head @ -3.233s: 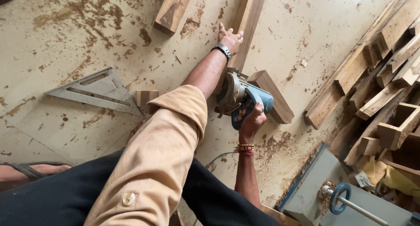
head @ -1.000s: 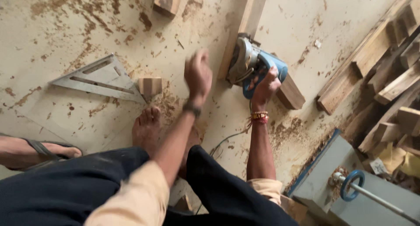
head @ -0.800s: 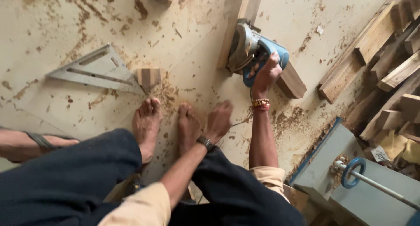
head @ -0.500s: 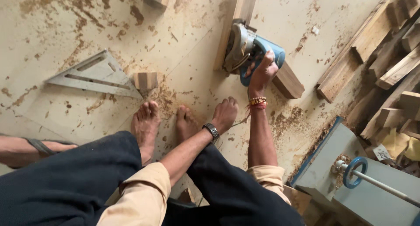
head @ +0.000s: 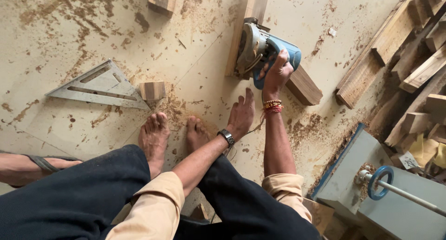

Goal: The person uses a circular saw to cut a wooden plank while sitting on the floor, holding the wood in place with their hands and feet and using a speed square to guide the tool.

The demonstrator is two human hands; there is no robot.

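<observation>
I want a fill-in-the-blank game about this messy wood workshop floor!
1. The right hand grips the blue handle of a round power ____.
2. The left hand, wristwatch on its wrist, rests flat on the ____.
3. The grey metal triangle square lies beside a small ____ block.

Missing words: saw; floor; wooden

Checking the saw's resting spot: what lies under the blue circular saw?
The circular saw, gripped by the right hand, sits on a long wooden plank. The plank's stretch beneath the saw body is hidden.
</observation>
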